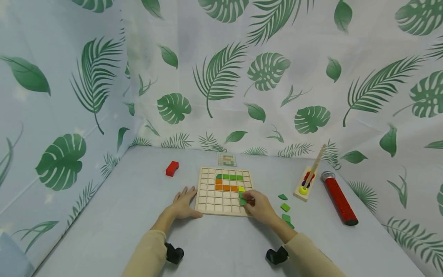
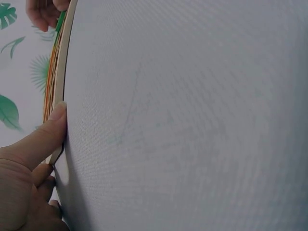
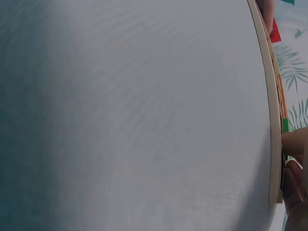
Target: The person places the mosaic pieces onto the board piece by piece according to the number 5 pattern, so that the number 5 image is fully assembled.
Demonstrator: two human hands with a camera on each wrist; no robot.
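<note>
A wooden grid board [image 1: 211, 200] lies on the table, with orange, green and yellow square tiles in some of its cells. My left hand [image 1: 184, 204] lies spread at its lower left corner; in the left wrist view the thumb [image 2: 50, 130] touches the board's near edge. Over the right side of the board, my right hand [image 1: 260, 206] has its fingers curled and pinches a green tile [image 1: 243, 201] just below the yellow tile [image 1: 241, 189]. The fingertips partly cover that tile. In the right wrist view, a green edge shows beside the fingers [image 3: 293, 142].
Loose green tiles [image 1: 285, 217] lie right of the board. Further right are a wooden stand with coloured beads [image 1: 302, 190] and a red cylinder [image 1: 340, 200]. A red arched block [image 1: 172, 168] sits at upper left, a pattern card [image 1: 227, 159] behind the board.
</note>
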